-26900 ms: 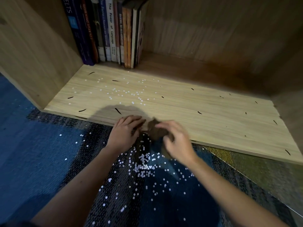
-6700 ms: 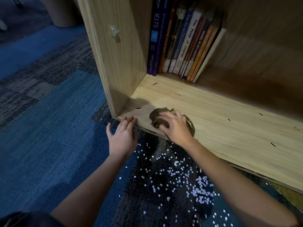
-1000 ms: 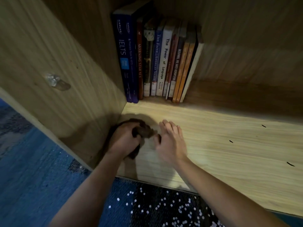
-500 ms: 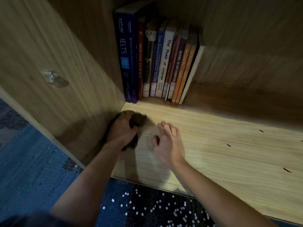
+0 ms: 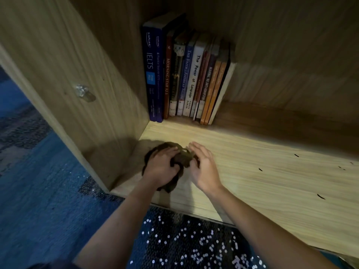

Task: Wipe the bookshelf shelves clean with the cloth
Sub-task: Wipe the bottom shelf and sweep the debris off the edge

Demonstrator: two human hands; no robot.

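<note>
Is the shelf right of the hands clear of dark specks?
No, several dark specks lie on the shelf board to the right of the right hand.

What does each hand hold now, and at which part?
The left hand grips the brown cloth by its bunched middle, on the shelf. The right hand holds nothing; it lies open beside the cloth.

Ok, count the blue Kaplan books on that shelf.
2: the IELTS book against the side panel, the practice-tests book touching its right. More could hide behind.
</note>
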